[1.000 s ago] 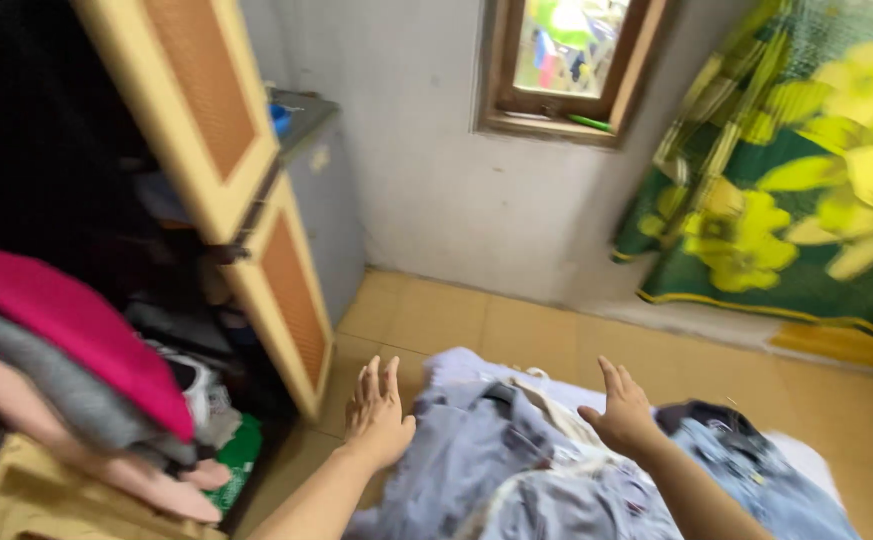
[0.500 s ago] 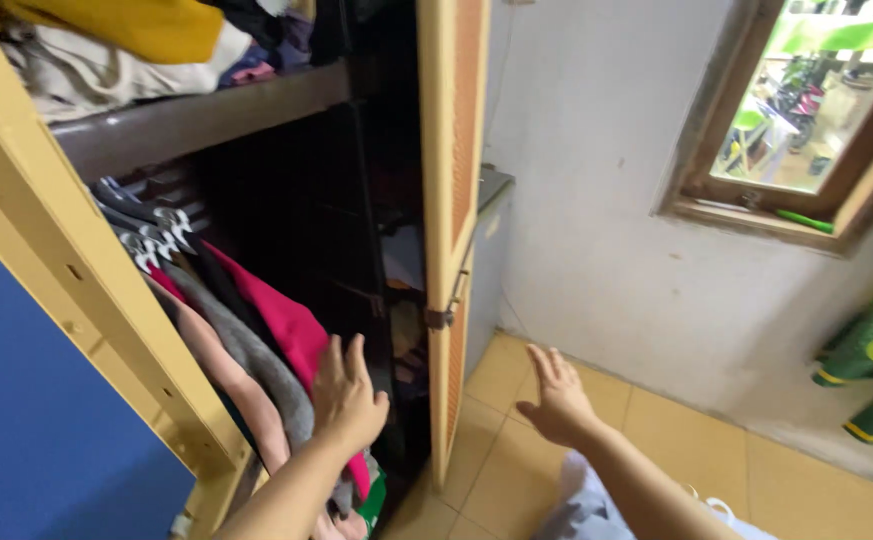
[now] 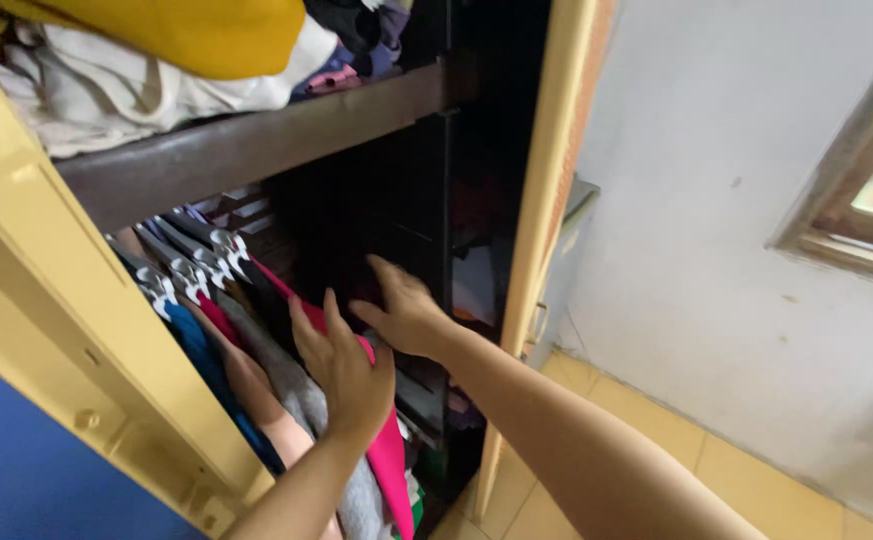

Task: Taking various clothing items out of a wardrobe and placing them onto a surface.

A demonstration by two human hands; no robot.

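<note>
Both of my hands reach into an open yellow wardrobe (image 3: 66, 330). My left hand (image 3: 341, 365) lies flat, fingers apart, against the hanging clothes: a pink garment (image 3: 388, 462), a grey one (image 3: 301, 395) and a blue one (image 3: 196, 350). My right hand (image 3: 404, 312) is further in, fingers spread, on the dark clothes at the right end of the row. Neither hand is closed on anything. White hangers (image 3: 191, 270) hold the clothes under a dark shelf (image 3: 256, 140).
Folded clothes, one yellow (image 3: 186, 30) and one cream (image 3: 106, 90), lie on the shelf. The open wardrobe door (image 3: 546, 220) stands to the right. Beyond it are a white wall (image 3: 716, 250), a wooden window frame (image 3: 846, 230) and a tan tiled floor (image 3: 716, 470).
The view has swung up from the clothes on the floor to the wardrobe. Both hands have moved forward and up into the hanging clothes; the right hand has gone from the floor side into the wardrobe.
</note>
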